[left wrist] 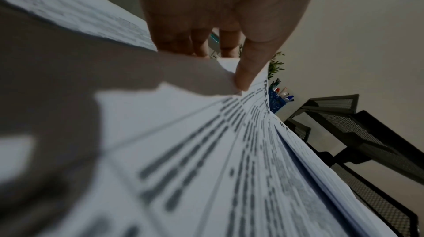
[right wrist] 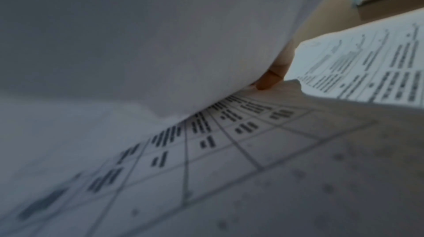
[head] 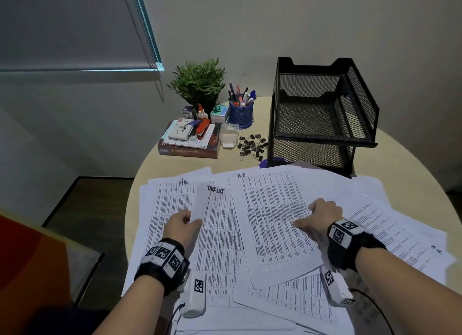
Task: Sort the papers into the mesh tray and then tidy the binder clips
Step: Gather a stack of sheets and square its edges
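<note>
The head camera looks down and forward from above the near edge of the desk [head: 412,184], taking in its far edge and the wall. The 2 wrist cameras sit very close, skimming the papers [left wrist: 206,168]. The left one faces the far edge, sharing the mesh tray [left wrist: 367,132] and pen cup [left wrist: 277,103] with the head view.

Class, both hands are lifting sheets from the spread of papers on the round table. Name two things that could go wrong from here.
1. The left hand pinches only the edge of the "Task list" sheet; it may crease or tear.
2. The papers overlap loosely and overhang the table; pulling one may drag others off.
</note>
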A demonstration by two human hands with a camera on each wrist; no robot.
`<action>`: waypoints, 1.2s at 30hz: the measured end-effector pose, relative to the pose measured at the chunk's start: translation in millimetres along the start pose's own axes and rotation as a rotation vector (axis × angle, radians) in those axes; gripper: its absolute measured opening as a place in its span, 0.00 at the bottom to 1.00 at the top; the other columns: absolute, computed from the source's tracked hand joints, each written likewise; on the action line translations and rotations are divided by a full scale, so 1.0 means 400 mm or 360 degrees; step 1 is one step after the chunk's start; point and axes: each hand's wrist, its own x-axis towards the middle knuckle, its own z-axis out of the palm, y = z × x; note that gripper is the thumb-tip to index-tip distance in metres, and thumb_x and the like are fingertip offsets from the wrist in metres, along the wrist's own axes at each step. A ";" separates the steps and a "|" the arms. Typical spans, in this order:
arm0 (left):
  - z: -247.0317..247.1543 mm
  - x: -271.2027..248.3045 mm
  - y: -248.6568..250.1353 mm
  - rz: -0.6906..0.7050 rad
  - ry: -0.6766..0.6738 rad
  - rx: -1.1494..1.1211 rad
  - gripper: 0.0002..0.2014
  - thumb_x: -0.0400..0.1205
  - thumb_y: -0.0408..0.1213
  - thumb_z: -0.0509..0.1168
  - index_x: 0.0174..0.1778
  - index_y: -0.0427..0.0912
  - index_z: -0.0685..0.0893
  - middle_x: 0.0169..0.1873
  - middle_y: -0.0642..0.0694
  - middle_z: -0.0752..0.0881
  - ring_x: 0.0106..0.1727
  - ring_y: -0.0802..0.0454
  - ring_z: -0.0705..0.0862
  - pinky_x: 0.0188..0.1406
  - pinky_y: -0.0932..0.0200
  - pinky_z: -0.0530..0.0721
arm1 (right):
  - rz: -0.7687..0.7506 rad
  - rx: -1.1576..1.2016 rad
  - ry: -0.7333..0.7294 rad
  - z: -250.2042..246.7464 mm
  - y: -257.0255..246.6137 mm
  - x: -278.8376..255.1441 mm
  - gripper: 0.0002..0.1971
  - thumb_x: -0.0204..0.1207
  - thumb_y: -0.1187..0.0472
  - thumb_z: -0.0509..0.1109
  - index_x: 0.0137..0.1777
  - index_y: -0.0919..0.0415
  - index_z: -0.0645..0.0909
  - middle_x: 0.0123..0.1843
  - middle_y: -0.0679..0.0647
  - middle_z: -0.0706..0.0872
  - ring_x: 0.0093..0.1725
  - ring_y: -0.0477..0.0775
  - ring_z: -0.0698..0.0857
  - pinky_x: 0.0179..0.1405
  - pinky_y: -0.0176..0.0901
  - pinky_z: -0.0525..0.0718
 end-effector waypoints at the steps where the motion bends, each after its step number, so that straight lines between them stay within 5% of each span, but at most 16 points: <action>1: 0.001 -0.005 0.005 0.0027 0.0027 -0.0018 0.07 0.78 0.34 0.68 0.36 0.35 0.81 0.30 0.44 0.82 0.32 0.49 0.79 0.26 0.64 0.72 | -0.0006 0.0013 0.0033 0.001 0.001 -0.005 0.47 0.52 0.34 0.81 0.69 0.58 0.72 0.65 0.59 0.76 0.66 0.61 0.75 0.61 0.50 0.76; 4: 0.019 -0.024 0.011 0.0061 0.0160 -0.0190 0.07 0.77 0.33 0.66 0.33 0.36 0.80 0.27 0.43 0.79 0.24 0.50 0.74 0.20 0.64 0.69 | -0.0029 -0.0026 0.0099 0.007 0.001 -0.028 0.49 0.56 0.37 0.81 0.72 0.61 0.66 0.67 0.62 0.72 0.68 0.64 0.71 0.62 0.53 0.75; 7: 0.033 -0.040 0.020 0.0013 0.0128 -0.0384 0.05 0.80 0.35 0.64 0.38 0.42 0.79 0.32 0.41 0.80 0.26 0.50 0.75 0.24 0.60 0.73 | -0.0063 -0.0107 0.0073 0.017 0.013 -0.057 0.51 0.56 0.37 0.80 0.73 0.63 0.63 0.68 0.63 0.71 0.68 0.65 0.70 0.63 0.53 0.75; 9: 0.035 -0.043 0.024 -0.0055 0.0009 -0.0564 0.05 0.81 0.34 0.65 0.40 0.46 0.79 0.39 0.44 0.84 0.36 0.51 0.80 0.37 0.56 0.81 | -0.0076 -0.0101 0.0037 0.024 0.030 -0.073 0.53 0.56 0.37 0.81 0.74 0.63 0.61 0.68 0.63 0.70 0.68 0.65 0.70 0.64 0.54 0.75; 10: 0.035 -0.045 0.028 -0.0103 -0.0068 -0.0651 0.02 0.80 0.32 0.67 0.46 0.43 0.80 0.47 0.46 0.85 0.45 0.50 0.83 0.49 0.53 0.83 | -0.0077 -0.0078 0.0021 0.028 0.039 -0.078 0.54 0.56 0.38 0.81 0.75 0.63 0.60 0.68 0.64 0.69 0.68 0.66 0.70 0.64 0.54 0.76; 12: 0.042 -0.043 0.027 -0.0201 -0.0203 -0.0668 0.14 0.77 0.29 0.70 0.58 0.31 0.79 0.50 0.42 0.85 0.53 0.45 0.83 0.58 0.51 0.80 | -0.0075 -0.0006 -0.0011 0.033 0.054 -0.089 0.55 0.55 0.39 0.82 0.76 0.63 0.58 0.67 0.64 0.70 0.66 0.65 0.73 0.61 0.53 0.80; 16: 0.064 -0.048 0.023 -0.0226 -0.0285 -0.0529 0.13 0.73 0.26 0.73 0.51 0.29 0.81 0.36 0.41 0.83 0.39 0.45 0.82 0.45 0.54 0.83 | -0.0092 0.0049 -0.0022 0.040 0.072 -0.102 0.48 0.57 0.40 0.81 0.70 0.65 0.65 0.63 0.64 0.74 0.60 0.63 0.78 0.46 0.45 0.78; 20: 0.086 -0.069 0.043 -0.0182 -0.0393 -0.0334 0.12 0.74 0.32 0.73 0.50 0.31 0.82 0.37 0.43 0.85 0.37 0.49 0.83 0.38 0.60 0.80 | -0.0060 -0.0032 0.0128 0.050 0.069 -0.118 0.46 0.58 0.33 0.76 0.68 0.63 0.67 0.63 0.62 0.74 0.64 0.65 0.73 0.56 0.53 0.77; 23: 0.095 -0.086 0.071 -0.0208 -0.0443 -0.0285 0.27 0.75 0.40 0.73 0.66 0.30 0.77 0.58 0.41 0.84 0.57 0.43 0.83 0.55 0.55 0.79 | -0.0065 0.0025 0.0085 0.056 0.060 -0.125 0.51 0.60 0.38 0.78 0.76 0.63 0.59 0.69 0.63 0.70 0.69 0.66 0.70 0.65 0.54 0.75; 25: 0.101 -0.098 0.085 -0.0239 -0.0473 -0.0276 0.35 0.76 0.42 0.73 0.73 0.29 0.68 0.63 0.44 0.78 0.68 0.41 0.76 0.64 0.52 0.73 | -0.0097 0.0156 0.0011 0.058 0.055 -0.131 0.52 0.62 0.44 0.80 0.80 0.63 0.54 0.72 0.64 0.66 0.70 0.65 0.70 0.66 0.51 0.75; 28: 0.111 -0.095 0.085 -0.0274 -0.0510 -0.0205 0.31 0.74 0.38 0.74 0.69 0.28 0.71 0.57 0.42 0.80 0.57 0.45 0.80 0.57 0.56 0.76 | -0.0154 0.0206 -0.0062 0.065 0.061 -0.140 0.44 0.66 0.46 0.77 0.76 0.63 0.60 0.71 0.62 0.68 0.68 0.63 0.71 0.61 0.48 0.77; 33: 0.088 -0.066 0.059 -0.0313 -0.0372 -0.0461 0.09 0.71 0.23 0.73 0.44 0.33 0.83 0.43 0.32 0.88 0.48 0.35 0.87 0.56 0.41 0.85 | 0.0024 0.0100 0.0207 0.046 0.125 -0.137 0.33 0.69 0.43 0.72 0.67 0.63 0.71 0.65 0.62 0.75 0.65 0.63 0.72 0.57 0.49 0.77; 36: 0.045 -0.036 0.037 -0.0333 -0.0331 -0.0501 0.09 0.73 0.22 0.71 0.48 0.31 0.81 0.44 0.31 0.87 0.49 0.36 0.87 0.59 0.41 0.83 | 0.0083 0.0094 0.0199 0.039 0.154 -0.133 0.36 0.69 0.41 0.72 0.69 0.64 0.70 0.66 0.63 0.74 0.67 0.65 0.71 0.58 0.49 0.75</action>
